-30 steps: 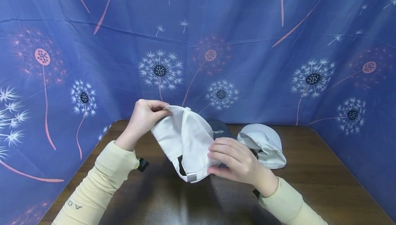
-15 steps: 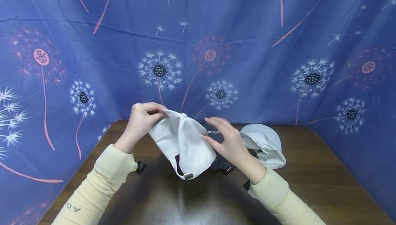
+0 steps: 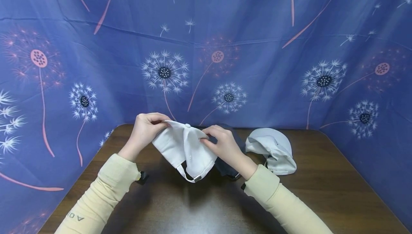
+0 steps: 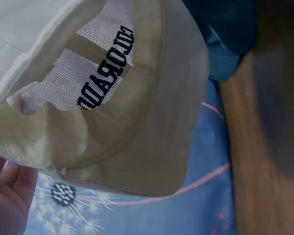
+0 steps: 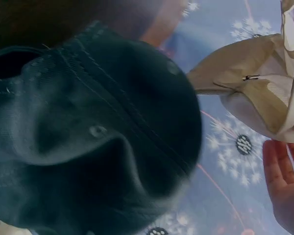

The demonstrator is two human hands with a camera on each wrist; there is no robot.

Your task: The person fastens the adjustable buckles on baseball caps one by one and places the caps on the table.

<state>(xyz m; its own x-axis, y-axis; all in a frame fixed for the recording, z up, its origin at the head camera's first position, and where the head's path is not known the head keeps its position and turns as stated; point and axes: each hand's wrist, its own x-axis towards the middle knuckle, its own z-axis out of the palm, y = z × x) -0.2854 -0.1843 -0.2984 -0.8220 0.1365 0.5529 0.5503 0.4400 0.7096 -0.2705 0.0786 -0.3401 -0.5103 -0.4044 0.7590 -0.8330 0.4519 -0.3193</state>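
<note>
A white baseball cap [image 3: 193, 152] is held up over the table, its back opening and strap with a metal buckle facing me. At its upper left edge, my left hand [image 3: 145, 130] pinches the fabric between thumb and fingers. My right hand [image 3: 225, 146] pinches the right side of the crown near the top. The left wrist view shows the underside of the brim [image 4: 171, 127] and reversed dark lettering [image 4: 105, 73] through the lining. A dark navy cap [image 3: 225, 168] lies behind, partly hidden by my right hand and the white cap.
A second white cap [image 3: 273, 148] lies on the brown wooden table [image 3: 322, 184] to the right, its crown crumpled inward. Behind the table hangs a blue cloth [image 3: 264, 66] printed with dandelions.
My right hand has let go of the cap's lower right side, moved up and left, and now pinches the crown. The held cap has sunk slightly and shifted left with my left hand.
</note>
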